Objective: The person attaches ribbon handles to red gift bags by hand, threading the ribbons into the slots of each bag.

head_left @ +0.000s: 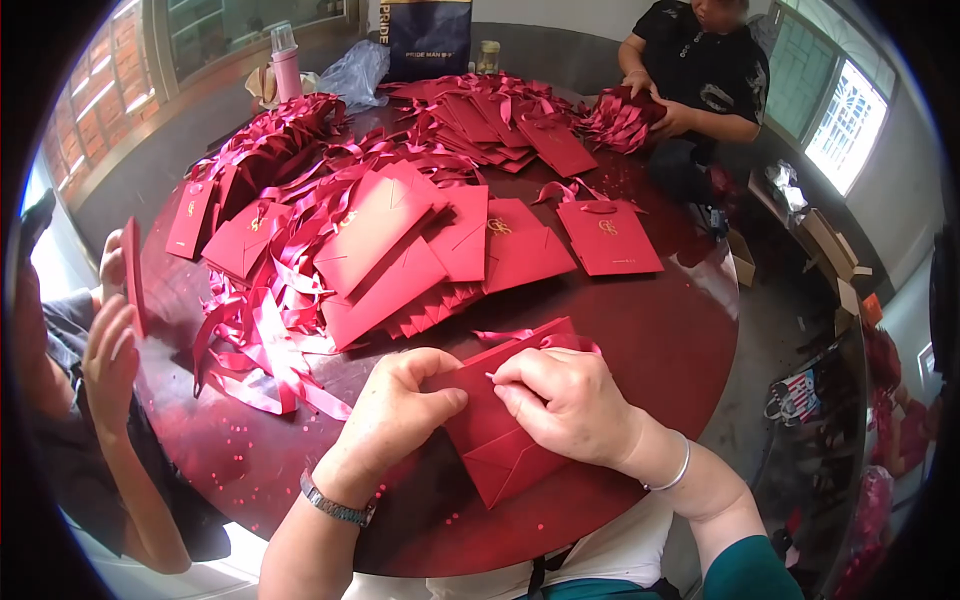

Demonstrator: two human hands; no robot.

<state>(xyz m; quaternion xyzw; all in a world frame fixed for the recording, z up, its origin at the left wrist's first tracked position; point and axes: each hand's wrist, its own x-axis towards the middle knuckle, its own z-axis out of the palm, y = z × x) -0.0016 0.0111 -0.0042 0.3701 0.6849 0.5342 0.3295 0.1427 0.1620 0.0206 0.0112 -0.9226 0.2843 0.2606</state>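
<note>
A red paper gift bag (505, 455) is tilted in front of me at the table's near side, its folded bottom toward me. My left hand (405, 400) is closed on the bag's upper left edge, thumb on the near face. At the bag's upper part, my right hand (568, 400) pinches a small pale tip that looks like a ribbon end. A loop of pink-red ribbon (575, 343) shows behind that hand. Just beyond lies a pile of flat red gift bags (385, 235) with ribbon handles, and a single bag (610, 238) lies to its right.
Loose ribbons (270, 350) hang over the pile's left side. At the left, another person's hand (110, 360) is beside a red bag (133, 275). A person (700, 70) at the far right handles a ribboned bunch. A pink bottle (287, 72) and a plastic bag (355, 75) stand at the back.
</note>
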